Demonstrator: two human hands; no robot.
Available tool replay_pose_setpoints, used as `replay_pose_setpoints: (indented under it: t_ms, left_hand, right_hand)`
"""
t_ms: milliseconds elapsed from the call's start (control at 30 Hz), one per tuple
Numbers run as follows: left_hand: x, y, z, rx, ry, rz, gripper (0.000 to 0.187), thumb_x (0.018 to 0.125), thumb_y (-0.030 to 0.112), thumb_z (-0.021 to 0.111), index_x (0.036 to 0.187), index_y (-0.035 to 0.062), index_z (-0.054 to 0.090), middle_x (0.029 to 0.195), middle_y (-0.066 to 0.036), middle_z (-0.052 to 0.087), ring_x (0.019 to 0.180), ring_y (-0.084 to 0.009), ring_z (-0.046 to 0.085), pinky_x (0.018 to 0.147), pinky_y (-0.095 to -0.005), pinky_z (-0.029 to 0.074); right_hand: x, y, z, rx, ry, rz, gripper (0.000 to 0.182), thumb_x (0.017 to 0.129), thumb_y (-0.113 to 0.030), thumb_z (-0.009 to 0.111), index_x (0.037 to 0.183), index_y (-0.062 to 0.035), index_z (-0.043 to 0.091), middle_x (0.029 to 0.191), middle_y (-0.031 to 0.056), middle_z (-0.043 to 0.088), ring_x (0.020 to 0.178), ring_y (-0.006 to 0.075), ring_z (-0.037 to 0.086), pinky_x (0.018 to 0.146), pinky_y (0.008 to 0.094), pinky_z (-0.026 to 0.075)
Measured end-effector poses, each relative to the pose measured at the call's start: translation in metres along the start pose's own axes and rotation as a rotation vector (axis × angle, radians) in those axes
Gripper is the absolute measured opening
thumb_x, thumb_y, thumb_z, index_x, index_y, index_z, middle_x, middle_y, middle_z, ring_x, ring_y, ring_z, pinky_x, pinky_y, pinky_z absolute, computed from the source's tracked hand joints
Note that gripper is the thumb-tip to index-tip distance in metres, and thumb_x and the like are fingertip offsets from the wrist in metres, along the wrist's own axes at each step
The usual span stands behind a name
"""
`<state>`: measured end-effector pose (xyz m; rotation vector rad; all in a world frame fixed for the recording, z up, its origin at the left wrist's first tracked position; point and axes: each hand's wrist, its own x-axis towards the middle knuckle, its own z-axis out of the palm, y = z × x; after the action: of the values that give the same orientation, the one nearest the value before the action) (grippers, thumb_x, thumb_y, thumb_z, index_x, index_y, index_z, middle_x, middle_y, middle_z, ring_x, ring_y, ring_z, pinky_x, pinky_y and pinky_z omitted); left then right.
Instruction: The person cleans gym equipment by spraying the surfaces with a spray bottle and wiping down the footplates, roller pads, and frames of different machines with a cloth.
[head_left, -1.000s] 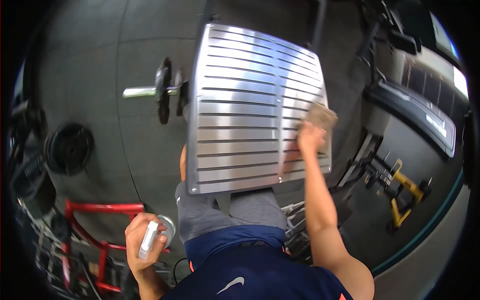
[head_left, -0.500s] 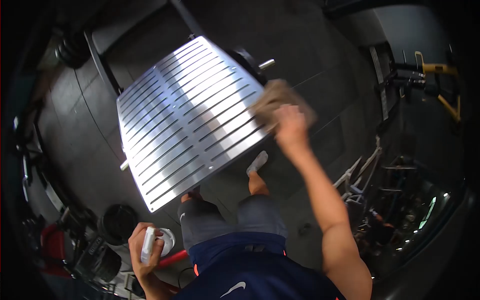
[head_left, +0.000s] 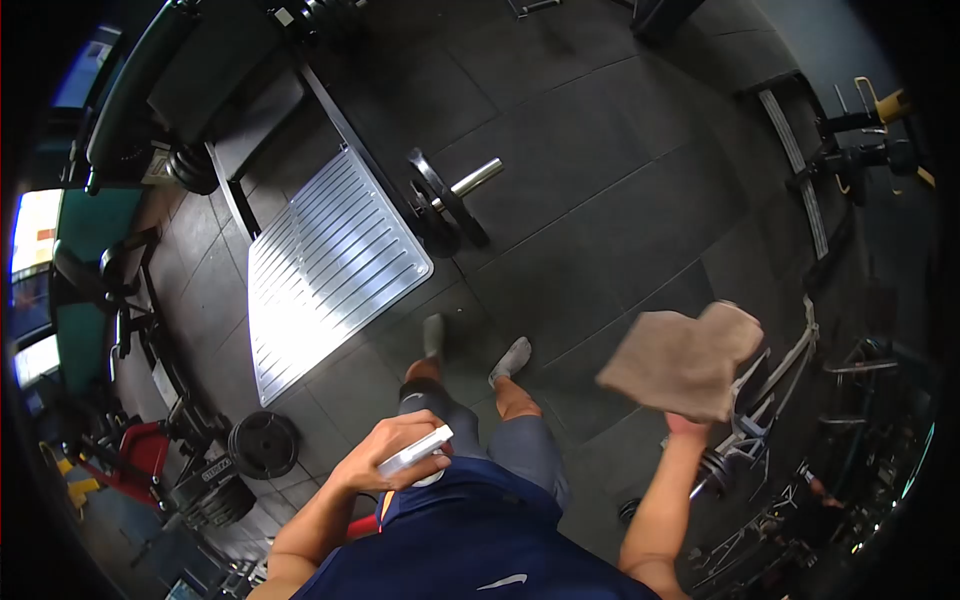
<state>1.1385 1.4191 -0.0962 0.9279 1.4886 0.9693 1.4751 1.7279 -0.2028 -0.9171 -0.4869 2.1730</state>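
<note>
In front of my waist, my left hand (head_left: 392,452) is wrapped round a white spray bottle (head_left: 418,452), mostly covered by the fingers. My right hand (head_left: 688,424) is out to the right, largely hidden behind the brown cloth (head_left: 682,360) that it holds up. The cloth hangs clear of everything else. A shiny slotted metal plate (head_left: 335,265) belongs to a machine at the upper left, apart from both hands.
Round black weights (head_left: 264,445) stand at the lower left near a red seat (head_left: 140,462). A weight disc on a metal bar (head_left: 478,178) sticks out beside the plate. Racks with yellow parts (head_left: 893,106) line the right. My feet are on dark floor tiles (head_left: 590,230).
My right hand has left the metal plate's edge with the cloth and moved right and down. My left hand has come up to my waist with the bottle. The plate now appears farther off.
</note>
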Motion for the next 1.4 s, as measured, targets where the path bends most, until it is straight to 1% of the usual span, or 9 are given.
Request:
replay_pose_setpoints:
  t_ms: [133,300,433,567,800,1100,1167,1233,1400]
  left_hand:
    - [0.016,-0.01,0.001,-0.024,0.053,-0.095,0.016,0.083,0.013,0.072,0.092,-0.0004,0.069,0.092,-0.013,0.065,0.082,-0.0265,0.066,0.073,-0.0356,0.053]
    - [0.024,-0.037,-0.02,-0.018,0.16,-0.236,0.015,0.083,0.013,0.073,0.092,0.002,0.07,0.091,-0.011,0.066,0.082,-0.0275,0.067,0.072,-0.0355,0.053]
    - [0.04,-0.059,-0.044,-0.179,0.249,-0.309,0.017,0.086,0.016,0.074,0.092,0.0007,0.07,0.092,-0.013,0.066,0.082,-0.0286,0.067,0.072,-0.0363,0.053]
    - [0.062,-0.07,-0.059,-0.335,0.32,-0.287,0.017,0.085,0.014,0.077,0.093,0.0001,0.07,0.093,-0.012,0.067,0.082,-0.0274,0.067,0.072,-0.0343,0.053]
    - [0.087,-0.058,-0.06,-0.428,0.549,-0.4,0.017,0.084,0.013,0.077,0.094,0.0002,0.071,0.092,-0.011,0.067,0.077,-0.024,0.068,0.069,-0.0324,0.053]
    - [0.194,0.017,-0.049,-0.559,0.832,-0.504,0.017,0.082,0.014,0.075,0.093,0.0011,0.073,0.092,-0.011,0.067,0.082,-0.0245,0.069,0.074,-0.0322,0.054]
    - [0.226,0.046,-0.06,-0.544,0.886,-0.434,0.017,0.083,0.015,0.075,0.093,0.0015,0.073,0.092,-0.011,0.067,0.083,-0.0242,0.069,0.075,-0.0321,0.054]
    - [0.25,0.077,-0.073,-0.489,0.964,-0.334,0.017,0.083,0.015,0.074,0.093,0.0014,0.073,0.092,-0.011,0.068,0.083,-0.024,0.069,0.076,-0.0321,0.054]
    - [0.312,0.158,-0.134,-0.262,1.176,-0.055,0.014,0.082,0.009,0.072,0.094,0.0017,0.073,0.093,-0.012,0.068,0.086,-0.0264,0.069,0.077,-0.0325,0.055]
  right_hand:
    - [0.103,0.102,0.063,-0.248,-0.25,0.28,0.069,0.093,-0.02,0.069,0.148,0.0019,0.034,0.144,0.0166,0.049,0.127,0.0291,0.056,0.105,0.0426,0.049]
    - [0.214,0.286,0.164,-0.958,-0.585,0.663,0.059,0.095,-0.025,0.065,0.141,0.0057,0.045,0.128,0.0151,0.059,0.114,0.0242,0.063,0.099,0.0336,0.05]
    - [0.209,0.391,0.168,-1.115,-0.896,0.153,0.077,0.093,-0.022,0.065,0.157,-0.0059,0.027,0.128,0.0239,0.057,0.121,0.0345,0.056,0.108,0.0421,0.039]
    - [0.29,0.441,0.216,-1.419,-0.996,0.326,0.071,0.094,-0.024,0.06,0.157,-0.0135,0.029,0.121,0.0313,0.054,0.111,0.049,0.056,0.1,0.0461,0.044]
    - [0.397,0.567,0.281,-1.646,-0.993,0.213,0.075,0.096,-0.034,0.057,0.159,-0.0163,0.021,0.127,0.0339,0.051,0.115,0.0499,0.056,0.1,0.0497,0.046]
    - [0.298,0.365,0.204,-1.298,-1.349,0.656,0.071,0.098,-0.021,0.052,0.16,-0.0138,0.018,0.132,0.0345,0.052,0.12,0.0523,0.052,0.102,0.0474,0.044]
    - [0.343,0.305,0.223,-1.212,-1.379,1.097,0.054,0.102,-0.023,0.053,0.152,-0.0083,0.039,0.13,0.0195,0.061,0.12,0.031,0.059,0.103,0.0374,0.044]
    - [0.399,0.225,0.28,-0.892,-0.855,1.643,0.055,0.104,-0.028,0.056,0.152,-0.0081,0.039,0.13,0.0061,0.061,0.121,0.0137,0.056,0.1,0.0296,0.046]
    - [0.527,0.039,0.345,-0.822,-0.371,1.47,0.045,0.102,-0.031,0.058,0.138,-0.0037,0.053,0.135,0.0136,0.06,0.123,0.0273,0.06,0.105,0.0457,0.05]
